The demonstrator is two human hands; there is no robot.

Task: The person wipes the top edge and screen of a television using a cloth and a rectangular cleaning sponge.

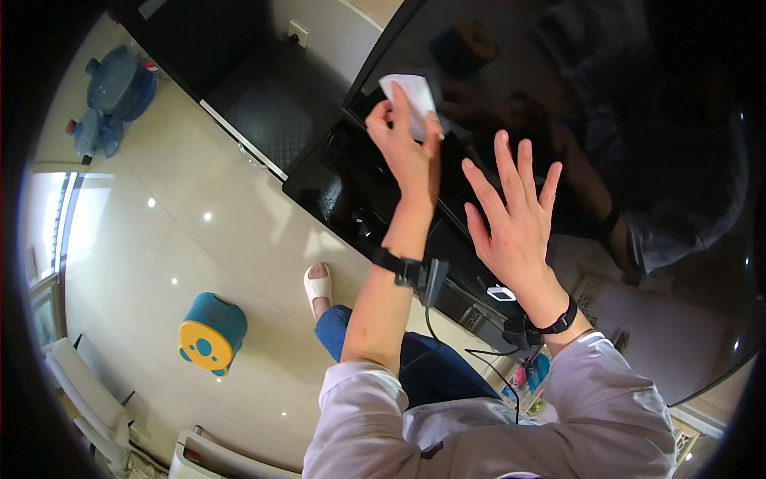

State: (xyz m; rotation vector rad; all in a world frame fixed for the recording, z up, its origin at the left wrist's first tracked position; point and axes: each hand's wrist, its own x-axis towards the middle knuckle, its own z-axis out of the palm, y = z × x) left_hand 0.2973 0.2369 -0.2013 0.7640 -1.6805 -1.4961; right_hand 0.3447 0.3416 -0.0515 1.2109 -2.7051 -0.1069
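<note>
My left hand [404, 141] grips a folded white cloth or tissue [413, 90] near the lower left corner of a large glossy black television screen [598, 120]. Fingers spread and holding nothing, my right hand [517, 209] is in front of the screen's lower part; whether it touches the screen I cannot tell. Below the screen runs a glossy black cabinet top [335, 185]. A small white device [501, 293] lies beside my right wrist. Both wrists wear black straps with small devices and cables.
A wall socket with a plug [298, 34] is behind the black cabinet. Large blue water bottles [122, 84] stand on the tiled floor at the far left. A teal and yellow stool [212, 335] stands on the floor, with white chairs [90, 389] at the lower left. Cables hang near my forearms.
</note>
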